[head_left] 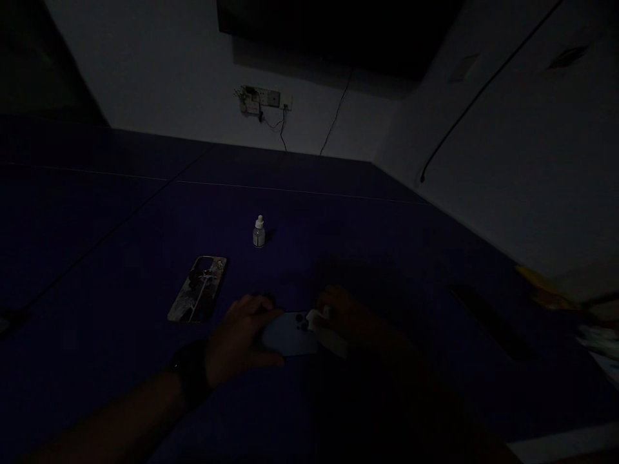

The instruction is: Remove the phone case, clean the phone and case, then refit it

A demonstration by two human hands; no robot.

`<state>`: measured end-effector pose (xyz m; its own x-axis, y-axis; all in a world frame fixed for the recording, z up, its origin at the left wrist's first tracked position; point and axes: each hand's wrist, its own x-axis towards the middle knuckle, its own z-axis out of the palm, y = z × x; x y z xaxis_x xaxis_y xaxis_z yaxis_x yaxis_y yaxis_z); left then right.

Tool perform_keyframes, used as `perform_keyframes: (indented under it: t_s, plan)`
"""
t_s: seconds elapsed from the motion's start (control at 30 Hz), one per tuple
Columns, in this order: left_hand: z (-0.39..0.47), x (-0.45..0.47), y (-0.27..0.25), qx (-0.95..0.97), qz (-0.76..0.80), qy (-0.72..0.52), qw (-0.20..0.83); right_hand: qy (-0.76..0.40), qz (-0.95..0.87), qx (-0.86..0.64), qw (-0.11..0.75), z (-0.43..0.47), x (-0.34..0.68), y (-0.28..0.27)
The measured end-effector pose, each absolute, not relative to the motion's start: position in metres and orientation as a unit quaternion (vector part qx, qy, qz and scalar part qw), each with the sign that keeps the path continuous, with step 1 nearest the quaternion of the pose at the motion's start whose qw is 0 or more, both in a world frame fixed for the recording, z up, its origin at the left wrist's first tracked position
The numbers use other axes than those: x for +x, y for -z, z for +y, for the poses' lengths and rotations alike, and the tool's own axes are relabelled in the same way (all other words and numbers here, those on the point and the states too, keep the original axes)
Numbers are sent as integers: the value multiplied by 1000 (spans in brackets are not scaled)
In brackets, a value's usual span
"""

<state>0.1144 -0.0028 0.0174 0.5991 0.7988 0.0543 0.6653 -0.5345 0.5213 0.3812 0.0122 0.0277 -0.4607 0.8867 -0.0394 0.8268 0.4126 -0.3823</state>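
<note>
A light-backed phone [286,338] lies camera side up on the dark blue surface. My left hand [244,335], with a dark watch on its wrist, grips the phone's left end between thumb and fingers. At the other end, beside the camera lenses, my right hand [341,312] is closed on a white cloth [333,341] that touches the phone. Its fingers are mostly in shadow. A patterned phone case [199,293] lies to the left of the phone. Farther back a small dropper bottle [259,233] stands upright.
The room is very dim. A long dark object [491,321] lies on the right, near yellow and white items [546,288] by the wall. Wall sockets [264,98] with cables and a large dark screen [319,29] are at the back. Another dark object [10,319] sits at the left edge.
</note>
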Motion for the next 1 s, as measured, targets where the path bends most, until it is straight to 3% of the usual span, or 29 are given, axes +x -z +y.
perform_keyframes:
  t_s: [0.2, 1.0]
  plan:
    - [-3, 114, -15, 868, 416, -155, 223, -196, -795, -561, 120, 23, 370, -16]
    - [-2, 115, -18, 862, 429, -137, 233, -126, -821, -549, 91, 37, 361, -9]
